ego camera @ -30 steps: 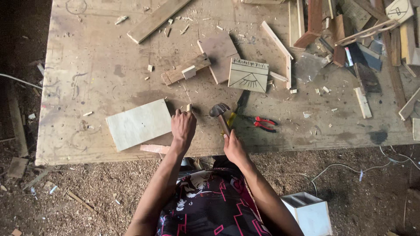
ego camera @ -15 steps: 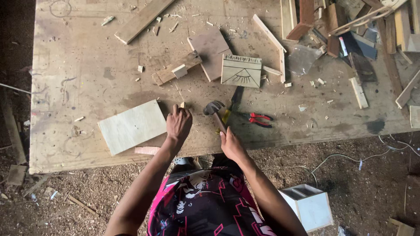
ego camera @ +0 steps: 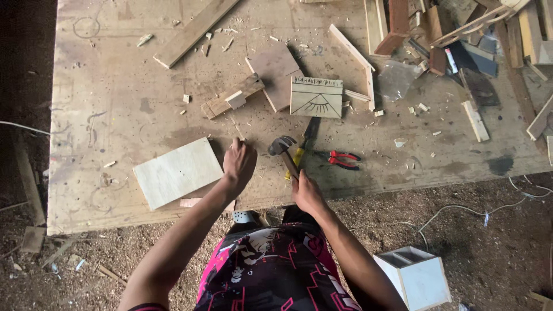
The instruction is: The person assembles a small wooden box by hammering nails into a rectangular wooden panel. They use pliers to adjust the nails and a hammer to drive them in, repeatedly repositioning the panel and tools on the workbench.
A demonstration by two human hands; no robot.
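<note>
Your right hand (ego camera: 307,193) is closed tight round the handle of the hammer (ego camera: 283,151), head raised over the plywood worktop (ego camera: 115,103). Your left hand (ego camera: 239,162) is curled, fingertips pinched on something too small to tell, just beside the pale board (ego camera: 175,173). Red pliers (ego camera: 341,159) lie near the hammer.
</note>
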